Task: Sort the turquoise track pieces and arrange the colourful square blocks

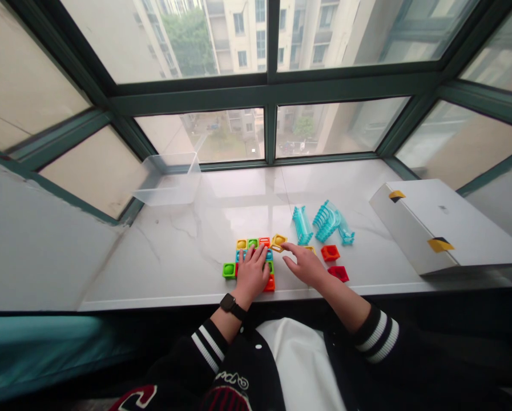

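Observation:
My left hand (253, 274) lies with spread fingers over a group of colourful toy blocks, partly hiding them. Yellow (242, 244), green (253, 244) and red (264, 242) blocks form its far row, and a green block (229, 270) sticks out on the left. A separate yellow block (278, 242) sits askew at the group's far right corner. The index fingertip of my right hand (305, 264) touches that yellow block, while the thumb is held apart from it. Another yellow block (309, 250) is partly covered by my right hand.
Beyond my right hand are two red blocks (330, 253) (338, 274) and several clear blue track pieces (302, 225). A transparent bin (170, 188) stands back left by the window. On the right, a white box (448, 222) takes up the sill (161, 279).

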`<control>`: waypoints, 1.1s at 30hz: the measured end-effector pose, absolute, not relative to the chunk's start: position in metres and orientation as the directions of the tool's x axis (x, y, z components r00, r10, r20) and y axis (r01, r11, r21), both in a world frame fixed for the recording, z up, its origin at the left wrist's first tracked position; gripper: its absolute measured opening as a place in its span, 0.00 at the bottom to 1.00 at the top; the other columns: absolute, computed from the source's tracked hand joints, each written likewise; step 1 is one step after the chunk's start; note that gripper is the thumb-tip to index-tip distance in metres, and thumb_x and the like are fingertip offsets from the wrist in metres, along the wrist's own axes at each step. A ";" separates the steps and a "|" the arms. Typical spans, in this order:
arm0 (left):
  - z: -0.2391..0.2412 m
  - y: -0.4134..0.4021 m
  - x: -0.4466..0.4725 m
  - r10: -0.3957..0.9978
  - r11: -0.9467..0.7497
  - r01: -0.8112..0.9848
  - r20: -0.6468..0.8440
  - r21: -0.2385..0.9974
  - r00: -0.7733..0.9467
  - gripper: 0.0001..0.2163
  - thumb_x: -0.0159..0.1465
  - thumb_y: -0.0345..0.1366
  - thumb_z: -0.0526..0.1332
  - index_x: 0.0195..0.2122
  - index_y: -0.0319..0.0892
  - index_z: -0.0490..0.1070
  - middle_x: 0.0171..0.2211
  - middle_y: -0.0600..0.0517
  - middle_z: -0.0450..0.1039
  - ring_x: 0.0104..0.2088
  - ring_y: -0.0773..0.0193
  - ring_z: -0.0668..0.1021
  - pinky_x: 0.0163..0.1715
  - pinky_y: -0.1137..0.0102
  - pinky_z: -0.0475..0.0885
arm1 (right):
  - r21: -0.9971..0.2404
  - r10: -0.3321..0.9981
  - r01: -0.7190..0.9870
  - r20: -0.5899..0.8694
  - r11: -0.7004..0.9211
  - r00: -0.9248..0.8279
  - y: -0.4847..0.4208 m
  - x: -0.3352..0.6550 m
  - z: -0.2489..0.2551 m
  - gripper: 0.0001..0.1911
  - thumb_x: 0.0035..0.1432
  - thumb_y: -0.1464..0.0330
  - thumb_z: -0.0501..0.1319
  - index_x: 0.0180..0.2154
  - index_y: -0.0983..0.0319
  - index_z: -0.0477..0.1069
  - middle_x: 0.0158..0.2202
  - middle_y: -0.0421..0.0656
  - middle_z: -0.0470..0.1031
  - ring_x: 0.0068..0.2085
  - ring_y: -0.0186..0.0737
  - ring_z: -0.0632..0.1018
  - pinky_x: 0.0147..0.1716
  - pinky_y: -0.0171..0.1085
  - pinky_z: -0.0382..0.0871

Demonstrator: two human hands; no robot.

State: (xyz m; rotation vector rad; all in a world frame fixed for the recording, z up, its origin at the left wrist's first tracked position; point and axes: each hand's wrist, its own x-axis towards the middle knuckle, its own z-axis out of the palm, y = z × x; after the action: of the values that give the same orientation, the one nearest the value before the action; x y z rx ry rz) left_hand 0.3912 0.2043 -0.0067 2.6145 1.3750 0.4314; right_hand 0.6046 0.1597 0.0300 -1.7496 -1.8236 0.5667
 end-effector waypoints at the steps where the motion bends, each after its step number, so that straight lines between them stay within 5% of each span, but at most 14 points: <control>1: -0.006 0.204 0.391 0.823 -0.568 0.778 0.177 0.268 0.540 0.27 0.71 0.37 0.55 0.72 0.49 0.63 0.71 0.49 0.64 0.72 0.46 0.63 0.72 0.41 0.50 | -0.669 0.993 0.739 0.117 0.083 -0.005 0.156 0.606 0.032 0.20 0.68 0.66 0.60 0.60 0.56 0.71 0.57 0.47 0.80 0.56 0.49 0.81 0.57 0.50 0.75; 11: -0.011 0.206 0.390 0.832 -0.554 0.760 0.185 0.342 0.523 0.26 0.71 0.36 0.56 0.71 0.49 0.64 0.70 0.48 0.65 0.72 0.45 0.64 0.73 0.40 0.49 | -0.854 0.974 0.507 0.197 0.113 0.114 0.128 0.618 0.043 0.15 0.68 0.62 0.60 0.54 0.55 0.73 0.52 0.46 0.82 0.48 0.46 0.85 0.50 0.46 0.83; 16: -0.006 0.212 0.385 0.860 -0.495 0.676 0.193 0.545 0.473 0.26 0.71 0.36 0.57 0.70 0.47 0.63 0.69 0.45 0.68 0.70 0.45 0.66 0.71 0.39 0.52 | -0.863 0.977 0.496 0.175 0.094 0.119 0.123 0.620 0.036 0.17 0.68 0.62 0.60 0.56 0.56 0.72 0.54 0.48 0.81 0.51 0.48 0.85 0.53 0.49 0.81; 22: 0.017 0.205 0.377 0.828 -0.530 0.383 0.363 0.757 0.428 0.20 0.72 0.37 0.58 0.64 0.47 0.65 0.65 0.43 0.69 0.67 0.54 0.70 0.67 0.54 0.66 | -0.844 0.984 0.520 0.174 0.131 0.034 0.120 0.614 0.028 0.21 0.68 0.63 0.61 0.61 0.55 0.70 0.57 0.48 0.80 0.52 0.46 0.84 0.52 0.48 0.82; 33: 0.046 0.188 0.379 0.806 -0.542 0.307 0.381 0.782 0.453 0.08 0.71 0.39 0.63 0.49 0.46 0.75 0.57 0.43 0.75 0.59 0.52 0.77 0.61 0.52 0.73 | -0.806 0.961 0.525 0.247 0.273 -0.120 0.112 0.593 0.040 0.23 0.66 0.67 0.61 0.61 0.56 0.68 0.57 0.49 0.78 0.53 0.48 0.82 0.55 0.51 0.79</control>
State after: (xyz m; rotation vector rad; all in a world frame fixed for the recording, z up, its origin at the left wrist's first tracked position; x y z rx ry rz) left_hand 0.3790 0.1877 0.0465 2.0698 0.9263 1.0133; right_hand 0.5929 0.1116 0.0398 -1.3577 -1.7637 0.7067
